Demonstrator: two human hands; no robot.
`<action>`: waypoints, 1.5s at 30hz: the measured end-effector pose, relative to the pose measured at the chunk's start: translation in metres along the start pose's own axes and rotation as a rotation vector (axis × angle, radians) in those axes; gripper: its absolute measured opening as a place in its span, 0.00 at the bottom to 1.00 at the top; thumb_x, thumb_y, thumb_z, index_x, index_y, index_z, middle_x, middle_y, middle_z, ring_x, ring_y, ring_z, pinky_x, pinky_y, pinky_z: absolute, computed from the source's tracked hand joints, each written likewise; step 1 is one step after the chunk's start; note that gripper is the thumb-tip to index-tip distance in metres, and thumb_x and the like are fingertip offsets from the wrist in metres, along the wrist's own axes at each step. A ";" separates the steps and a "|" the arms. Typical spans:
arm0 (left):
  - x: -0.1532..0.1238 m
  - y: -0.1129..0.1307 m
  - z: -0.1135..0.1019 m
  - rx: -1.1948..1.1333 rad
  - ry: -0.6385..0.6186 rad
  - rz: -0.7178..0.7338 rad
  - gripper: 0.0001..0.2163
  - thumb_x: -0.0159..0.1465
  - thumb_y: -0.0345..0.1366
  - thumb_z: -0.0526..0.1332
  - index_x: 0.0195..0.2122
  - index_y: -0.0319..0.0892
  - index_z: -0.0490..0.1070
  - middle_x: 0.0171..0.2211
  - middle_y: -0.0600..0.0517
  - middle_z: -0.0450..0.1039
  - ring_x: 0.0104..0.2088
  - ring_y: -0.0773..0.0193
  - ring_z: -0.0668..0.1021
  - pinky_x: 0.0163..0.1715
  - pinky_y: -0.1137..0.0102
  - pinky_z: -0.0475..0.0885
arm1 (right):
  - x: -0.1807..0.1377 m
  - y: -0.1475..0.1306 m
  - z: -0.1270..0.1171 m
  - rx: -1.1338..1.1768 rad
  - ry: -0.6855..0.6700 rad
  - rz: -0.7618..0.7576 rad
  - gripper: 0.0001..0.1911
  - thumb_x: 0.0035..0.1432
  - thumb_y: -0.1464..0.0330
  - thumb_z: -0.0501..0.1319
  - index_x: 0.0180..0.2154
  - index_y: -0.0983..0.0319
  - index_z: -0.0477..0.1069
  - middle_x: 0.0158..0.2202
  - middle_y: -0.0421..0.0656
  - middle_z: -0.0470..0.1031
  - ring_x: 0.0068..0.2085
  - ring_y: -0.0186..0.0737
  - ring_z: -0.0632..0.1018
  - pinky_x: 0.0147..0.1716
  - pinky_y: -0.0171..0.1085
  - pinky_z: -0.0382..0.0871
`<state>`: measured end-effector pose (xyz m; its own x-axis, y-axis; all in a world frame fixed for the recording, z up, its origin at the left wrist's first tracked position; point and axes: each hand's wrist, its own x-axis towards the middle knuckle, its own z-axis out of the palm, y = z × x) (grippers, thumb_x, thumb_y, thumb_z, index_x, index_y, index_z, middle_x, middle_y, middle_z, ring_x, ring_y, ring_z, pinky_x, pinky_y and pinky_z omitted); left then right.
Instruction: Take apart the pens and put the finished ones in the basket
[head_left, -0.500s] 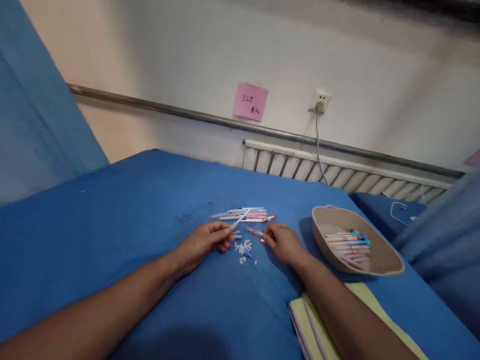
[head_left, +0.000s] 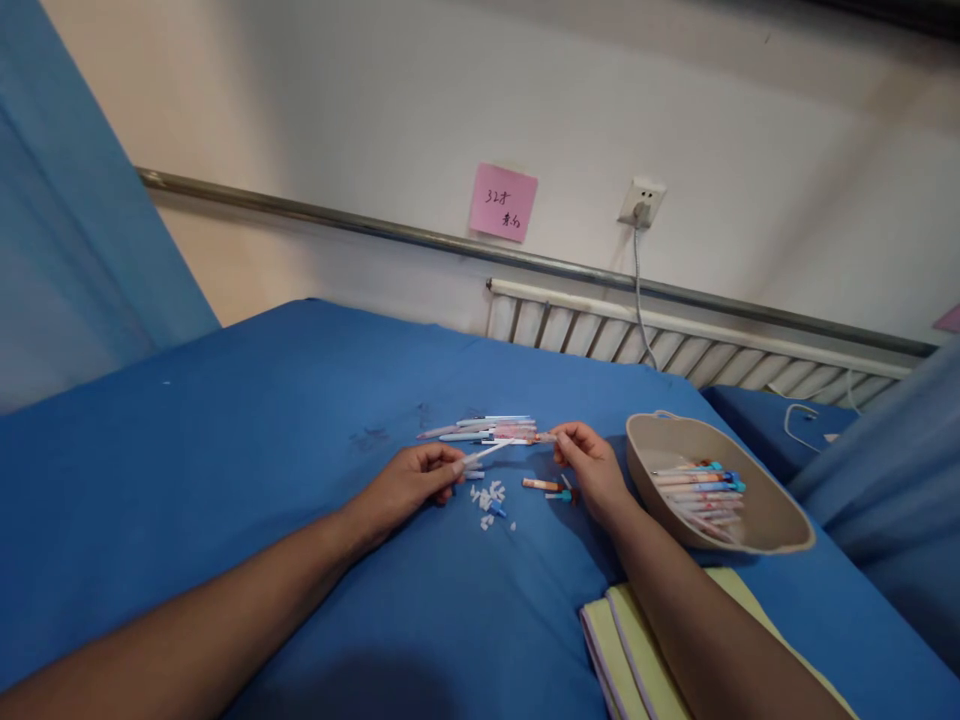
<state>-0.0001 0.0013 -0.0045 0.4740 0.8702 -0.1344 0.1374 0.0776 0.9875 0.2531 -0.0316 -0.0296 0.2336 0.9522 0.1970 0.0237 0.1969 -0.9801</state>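
Observation:
My left hand [head_left: 416, 485] is closed in a pinch on a thin white pen refill [head_left: 491, 450], which points up and to the right. My right hand [head_left: 592, 468] pinches the end of a pen part with an orange tip [head_left: 546, 437], at the right end of a row of pens [head_left: 480, 430]. Below the right hand lie an orange pen barrel [head_left: 541, 484] and small teal and dark pieces [head_left: 561, 495]. Between the hands, toward me, are scattered white bits [head_left: 491, 493] and a small blue piece [head_left: 496, 509].
A beige basket [head_left: 772, 520] with several pens [head_left: 701, 485] stands right of my right hand. A folded yellow-green cloth [head_left: 622, 650] lies under my right forearm. The blue sheet [head_left: 262, 420] reaches to the wall, where a radiator [head_left: 585, 335] and a plugged-in cable [head_left: 637, 280] are.
My right hand has let go of the orange pen barrel, now on the sheet, and moved up and right to pinch the orange-tipped part. My left hand's refill has tilted lower.

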 end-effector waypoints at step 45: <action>-0.008 0.001 0.008 0.136 -0.059 0.112 0.11 0.53 0.40 0.64 0.34 0.39 0.74 0.29 0.53 0.72 0.29 0.67 0.72 0.31 0.72 0.66 | -0.034 -0.012 0.031 -0.428 -0.328 -0.181 0.08 0.59 0.66 0.54 0.36 0.60 0.70 0.28 0.39 0.71 0.29 0.34 0.70 0.30 0.32 0.62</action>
<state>0.0032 -0.0093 -0.0030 0.5426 0.8394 -0.0329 0.1953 -0.0880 0.9768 0.2147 -0.0588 -0.0237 -0.1230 0.9481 0.2932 0.4432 0.3168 -0.8386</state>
